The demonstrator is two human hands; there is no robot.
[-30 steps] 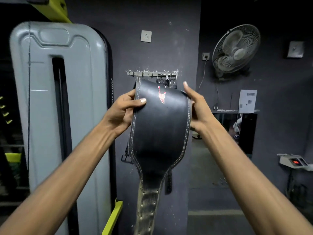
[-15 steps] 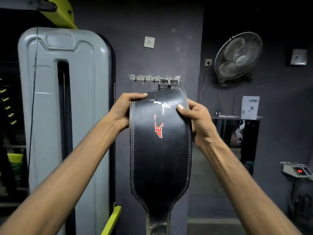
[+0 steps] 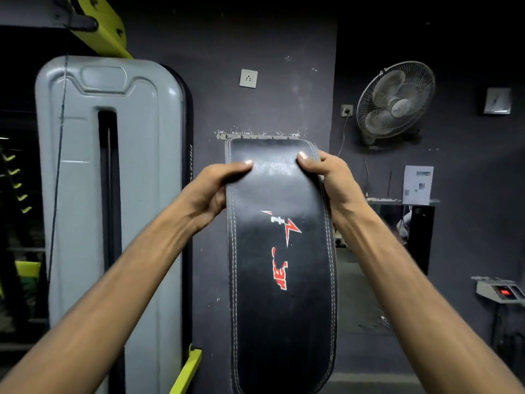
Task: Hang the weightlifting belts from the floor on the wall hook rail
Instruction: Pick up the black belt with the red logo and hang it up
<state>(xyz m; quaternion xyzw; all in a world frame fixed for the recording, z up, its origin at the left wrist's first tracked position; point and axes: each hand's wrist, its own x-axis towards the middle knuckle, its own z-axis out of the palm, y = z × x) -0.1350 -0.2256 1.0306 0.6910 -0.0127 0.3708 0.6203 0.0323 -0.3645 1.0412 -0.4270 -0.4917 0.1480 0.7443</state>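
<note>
A wide black leather weightlifting belt (image 3: 281,280) with white stitching and a red logo hangs lengthwise in front of me. My left hand (image 3: 211,189) grips its left edge near the top, thumb on the face. My right hand (image 3: 329,177) grips the right edge at the same height. The belt's folded top edge sits just below the grey metal hook rail (image 3: 227,136) on the dark wall and covers most of it. The hooks and whatever hangs on them are hidden behind the belt.
A tall grey gym machine shroud (image 3: 85,194) stands close on the left, with yellow-green frame parts (image 3: 102,27) above and below. A wall socket (image 3: 248,78) is above the rail. A wall fan (image 3: 396,100) and a small device with a red display (image 3: 502,291) are on the right.
The belt has slid upward through my hands, so its logo now sits lower and its top reaches the rail. The view has moved closer to the wall.
</note>
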